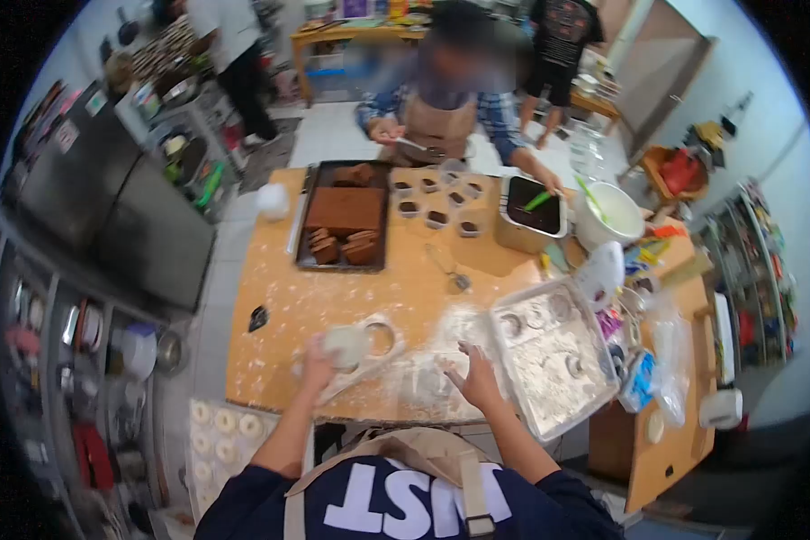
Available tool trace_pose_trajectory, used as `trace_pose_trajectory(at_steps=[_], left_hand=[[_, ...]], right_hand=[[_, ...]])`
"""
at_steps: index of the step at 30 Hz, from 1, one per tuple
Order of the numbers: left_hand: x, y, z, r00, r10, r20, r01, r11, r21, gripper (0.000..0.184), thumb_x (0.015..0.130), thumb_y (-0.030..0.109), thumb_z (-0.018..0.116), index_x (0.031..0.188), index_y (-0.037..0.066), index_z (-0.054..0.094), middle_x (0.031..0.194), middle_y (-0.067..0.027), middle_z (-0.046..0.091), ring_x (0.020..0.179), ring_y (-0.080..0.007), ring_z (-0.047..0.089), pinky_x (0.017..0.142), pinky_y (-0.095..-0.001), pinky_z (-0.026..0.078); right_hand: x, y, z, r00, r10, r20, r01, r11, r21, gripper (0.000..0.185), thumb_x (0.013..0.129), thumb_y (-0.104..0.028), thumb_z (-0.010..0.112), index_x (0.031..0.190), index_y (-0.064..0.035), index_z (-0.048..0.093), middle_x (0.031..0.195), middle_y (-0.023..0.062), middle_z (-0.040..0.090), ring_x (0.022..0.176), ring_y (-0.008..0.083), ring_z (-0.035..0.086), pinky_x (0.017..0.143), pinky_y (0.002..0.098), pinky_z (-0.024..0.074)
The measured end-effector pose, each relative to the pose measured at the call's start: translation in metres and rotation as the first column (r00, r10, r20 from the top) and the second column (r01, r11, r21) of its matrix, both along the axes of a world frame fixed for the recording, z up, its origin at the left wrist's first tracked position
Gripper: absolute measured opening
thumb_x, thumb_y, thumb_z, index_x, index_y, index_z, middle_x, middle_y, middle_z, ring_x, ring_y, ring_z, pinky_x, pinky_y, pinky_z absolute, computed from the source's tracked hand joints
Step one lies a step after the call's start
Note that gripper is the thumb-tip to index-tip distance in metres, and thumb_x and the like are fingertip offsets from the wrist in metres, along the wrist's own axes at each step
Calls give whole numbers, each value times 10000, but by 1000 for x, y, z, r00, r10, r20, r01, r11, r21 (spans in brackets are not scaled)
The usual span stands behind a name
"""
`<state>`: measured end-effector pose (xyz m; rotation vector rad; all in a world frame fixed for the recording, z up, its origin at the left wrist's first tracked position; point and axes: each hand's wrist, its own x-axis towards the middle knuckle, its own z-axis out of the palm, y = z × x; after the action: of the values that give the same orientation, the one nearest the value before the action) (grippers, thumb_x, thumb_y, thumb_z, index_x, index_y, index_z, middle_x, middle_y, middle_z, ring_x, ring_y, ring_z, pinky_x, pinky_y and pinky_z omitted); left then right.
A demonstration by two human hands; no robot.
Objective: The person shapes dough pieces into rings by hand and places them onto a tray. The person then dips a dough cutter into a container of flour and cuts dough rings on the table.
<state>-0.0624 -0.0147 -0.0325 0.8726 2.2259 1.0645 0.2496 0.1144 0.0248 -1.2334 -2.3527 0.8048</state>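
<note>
Left hand (315,364): blurred, fingers gripping the left edge of a pale round disc (344,347), material unclear. Disc is over the left part of a rolled dough sheet (367,367); round cutout in the sheet sits just right of the grip. Right hand (477,380): released, holding nothing, fingers spread, floury, above the floured table (333,301). Flour-filled tray (509,367) just right of it. Ring-shaped dough pieces (226,450) below-left of the left hand.
</note>
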Motion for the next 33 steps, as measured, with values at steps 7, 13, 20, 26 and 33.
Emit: trace_pose_trajectory(at_steps=[7,13,20,26,33], left_hand=[[-93,-64,-51,996,-49,78,49,999,-2,361,778,40,634,1093,-10,467,970,-134,601,923,-211,588,782,-341,493],[-58,-50,-6,910,-59,-411,-127,904,-409,606,766,187,687,1272,8,405,1202,-214,512,1136,-319,493,962,-403,388],[-41,-21,-2,821,107,-561,-103,994,39,743,709,200,742,1326,66,351,1384,-184,321,1286,-344,287,1051,-459,232],[45,5,37,774,179,-608,-73,978,194,750,708,125,727,1344,58,335,1394,-205,292,1297,-355,256,1063,-443,216],[126,11,51,753,85,-653,45,983,181,761,694,93,717,1345,37,327,1412,-206,259,1309,-359,236,1070,-455,200]], right_hand=[[83,1,11,944,-312,-108,315,949,9,397,734,-140,698,1084,-31,544,996,146,578,917,299,555,803,381,443],[175,15,8,832,-547,-96,554,806,211,294,744,-74,659,1025,-44,577,933,152,597,820,298,574,729,381,461],[259,77,-19,705,-621,342,540,783,307,295,750,-34,524,1036,-72,583,1063,209,555,967,394,539,802,461,444],[279,124,-16,839,-467,278,492,870,-21,316,709,-41,651,1009,-20,552,903,175,616,812,340,614,718,382,490],[262,168,-32,642,-512,-570,386,859,-336,326,686,-56,749,879,-22,488,828,78,619,729,138,597,633,256,471]])
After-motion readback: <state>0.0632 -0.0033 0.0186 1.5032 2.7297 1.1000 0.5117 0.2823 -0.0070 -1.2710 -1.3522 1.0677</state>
